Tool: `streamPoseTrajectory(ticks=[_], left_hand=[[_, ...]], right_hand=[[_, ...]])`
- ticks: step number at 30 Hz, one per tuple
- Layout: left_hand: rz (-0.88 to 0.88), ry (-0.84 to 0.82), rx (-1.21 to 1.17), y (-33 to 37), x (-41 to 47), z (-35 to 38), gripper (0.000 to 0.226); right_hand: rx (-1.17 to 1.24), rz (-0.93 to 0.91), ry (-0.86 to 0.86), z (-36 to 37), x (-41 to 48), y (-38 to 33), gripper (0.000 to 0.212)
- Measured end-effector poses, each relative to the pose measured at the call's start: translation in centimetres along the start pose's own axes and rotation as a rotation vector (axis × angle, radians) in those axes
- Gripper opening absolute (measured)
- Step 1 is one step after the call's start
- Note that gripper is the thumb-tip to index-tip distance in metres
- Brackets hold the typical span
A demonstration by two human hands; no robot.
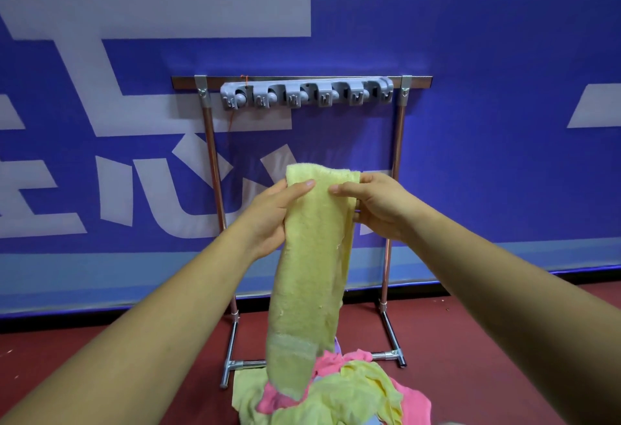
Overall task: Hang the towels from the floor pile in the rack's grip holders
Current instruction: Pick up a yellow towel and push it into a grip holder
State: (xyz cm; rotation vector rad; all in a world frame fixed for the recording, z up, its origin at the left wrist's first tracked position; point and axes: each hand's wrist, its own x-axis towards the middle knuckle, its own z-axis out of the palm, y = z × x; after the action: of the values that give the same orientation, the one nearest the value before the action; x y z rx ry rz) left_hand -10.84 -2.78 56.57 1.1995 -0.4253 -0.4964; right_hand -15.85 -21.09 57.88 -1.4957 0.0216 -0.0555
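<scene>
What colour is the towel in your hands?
Pale yellow towel, clearest in the head view.

A blue wall banner with large white characters rises above a dark red floor.

It looks like a hall or staged set rather than a home. A huge blue printed banner with oversized white characters covers the wall from nine round to three o'clock, meeting a smooth dark red sports-style floor. At twelve o'clock a free-standing copper-and-steel tube rack carries a grey plastic strip of grip holders, and a heap of yellow and pink towels lies on the floor at six o'clock.
</scene>
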Motion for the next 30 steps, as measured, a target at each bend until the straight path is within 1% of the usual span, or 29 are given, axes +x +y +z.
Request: streamPoseTrajectory(ticks=[2, 4, 6, 8, 10, 12, 13, 15, 17, 18, 20, 24, 26, 28, 30], left_hand=[[-0.012, -0.042, 0.162, 0.0, -0.2, -0.5, 0.035], [-0.003, 0.005, 0.292, 0.0, -0.3, -1.1, 0.030], [0.030, 0.049, 0.348, 0.0, -0.3, -1.3, 0.026], [0.066, 0.097, 0.287, -0.1, -0.2, -1.2, 0.025], [0.087, 0.153, 0.141, -0.5, 0.0, -1.0, 0.026], [0.093, 0.194, 0.026, -0.7, 0.1, -0.7, 0.024], [0.097, 0.199, -0.022, -0.7, 0.1, -0.6, 0.023], [0.101, 0.176, -0.099, -0.7, -0.1, -0.7, 0.022], [0.094, 0.133, -0.083, -0.7, -0.5, -1.1, 0.028], [0.085, 0.124, -0.018, -0.7, -0.7, -1.4, 0.032], [0.060, 0.132, 0.124, -0.6, -1.0, -2.3, 0.037], [0.054, 0.176, 0.249, -0.2, -1.6, -3.8, 0.034], [0.089, 0.216, 0.240, -0.3, -1.5, -4.1, 0.033], [0.096, 0.268, 0.128, -0.7, -1.1, -4.1, 0.034], [0.088, 0.289, 0.006, -1.0, -0.5, -3.9, 0.033]], right_hand=[[0.038, -0.007, 0.048, 0.1, 0.2, 0.0, 0.019], [0.040, -0.002, 0.083, 0.2, 0.3, 0.1, 0.027], [0.025, 0.000, 0.098, 0.4, 0.3, 0.4, 0.023], [0.027, 0.000, 0.106, 0.9, 0.3, 0.5, 0.022], [0.062, 0.016, 0.111, 1.3, 0.3, 0.6, 0.032], [0.074, 0.060, 0.078, 1.7, 0.3, 0.6, 0.038], [0.053, 0.081, 0.064, 1.8, 0.3, 0.6, 0.037], [0.007, 0.070, 0.093, 2.0, 0.3, 0.6, 0.028], [-0.011, 0.009, 0.137, 2.2, 0.2, 0.6, 0.017], [-0.007, -0.020, 0.139, 2.4, 0.1, 0.5, 0.015], [0.005, -0.062, 0.124, 2.7, -0.1, 0.5, 0.016], [-0.022, -0.096, 0.108, 3.5, 0.2, 1.0, 0.019], [0.003, -0.104, 0.113, 3.8, 0.6, 1.3, 0.019], [0.062, -0.108, 0.112, 4.1, 0.8, 1.6, 0.017], [0.112, -0.103, 0.066, 4.1, 1.1, 1.8, 0.016]])
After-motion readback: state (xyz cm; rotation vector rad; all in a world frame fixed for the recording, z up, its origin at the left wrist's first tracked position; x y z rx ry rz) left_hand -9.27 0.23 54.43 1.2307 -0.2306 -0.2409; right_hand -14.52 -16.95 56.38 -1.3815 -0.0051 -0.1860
